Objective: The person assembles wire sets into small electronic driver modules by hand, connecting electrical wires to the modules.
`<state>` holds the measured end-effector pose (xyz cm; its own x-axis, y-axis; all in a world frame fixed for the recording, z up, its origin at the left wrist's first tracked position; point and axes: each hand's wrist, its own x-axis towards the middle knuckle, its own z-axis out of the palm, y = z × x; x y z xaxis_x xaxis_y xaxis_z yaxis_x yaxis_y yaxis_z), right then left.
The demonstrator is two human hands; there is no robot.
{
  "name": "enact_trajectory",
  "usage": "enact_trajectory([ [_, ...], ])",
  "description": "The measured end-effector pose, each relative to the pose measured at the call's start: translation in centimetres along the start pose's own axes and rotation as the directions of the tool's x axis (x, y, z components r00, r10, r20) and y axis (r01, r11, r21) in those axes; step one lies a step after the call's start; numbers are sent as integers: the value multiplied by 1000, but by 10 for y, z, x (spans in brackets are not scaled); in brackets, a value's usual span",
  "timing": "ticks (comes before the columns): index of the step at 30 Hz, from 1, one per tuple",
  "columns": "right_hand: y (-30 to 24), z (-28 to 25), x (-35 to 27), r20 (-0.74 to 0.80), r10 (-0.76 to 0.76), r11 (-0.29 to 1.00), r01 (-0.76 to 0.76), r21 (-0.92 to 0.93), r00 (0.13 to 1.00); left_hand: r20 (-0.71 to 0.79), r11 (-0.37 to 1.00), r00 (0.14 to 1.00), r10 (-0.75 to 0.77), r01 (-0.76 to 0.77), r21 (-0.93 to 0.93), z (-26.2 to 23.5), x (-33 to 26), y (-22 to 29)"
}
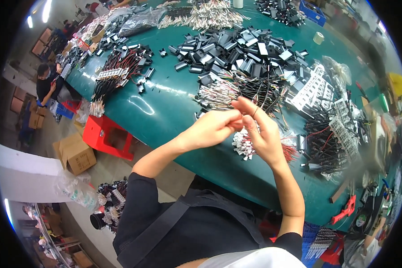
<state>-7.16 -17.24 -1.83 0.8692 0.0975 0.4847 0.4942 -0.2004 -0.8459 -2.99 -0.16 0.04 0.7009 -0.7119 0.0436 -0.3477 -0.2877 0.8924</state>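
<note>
Above the near part of the green table, my left hand (pixel 214 128) is closed in a pinch. Its fingertips meet those of my right hand (pixel 265 134), whose fingers curl over toward the thumb. Anything held between them is too small or hidden to name. A thin dark line crosses the right fingers; I cannot tell whether it is a wire. Just beyond the hands lies a bundle of black cables (pixel 265 91) with pale stripped ends (pixel 216 94). White connectors (pixel 242 145) on red wires (pixel 290 152) lie under and beside my right hand.
A heap of black and silver housings (pixel 236 51) covers the table's middle. Cable bundles lie to the left (pixel 120 67) and right (pixel 328 138), with white perforated sheets (pixel 315 89) nearby. A red tool (pixel 345 210) rests at the right edge. Left of the table stand a red stool (pixel 107 136) and a carton (pixel 76 154).
</note>
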Motion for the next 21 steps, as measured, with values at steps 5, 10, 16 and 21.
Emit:
enact_trajectory([
  [5, 1, -6, 2, -153, 199, 942, -146, 303, 968, 42, 938, 988, 149, -155, 311, -6, 6, -10],
  [10, 1, -48, 3, -80, 358, 733, -227, 641, 930, -405, 801, 893, 195, 93, 591, -60, 27, -67],
  [16, -13, -43, 3, -118, 344, 917, -307, 254, 931, -440, 579, 897, 30, 343, 740, -81, 57, -127],
  [21, -11, -46, 2, -147, 275, 954, -251, 165, 950, -508, 710, 861, 10, 352, 610, -92, 67, -126],
])
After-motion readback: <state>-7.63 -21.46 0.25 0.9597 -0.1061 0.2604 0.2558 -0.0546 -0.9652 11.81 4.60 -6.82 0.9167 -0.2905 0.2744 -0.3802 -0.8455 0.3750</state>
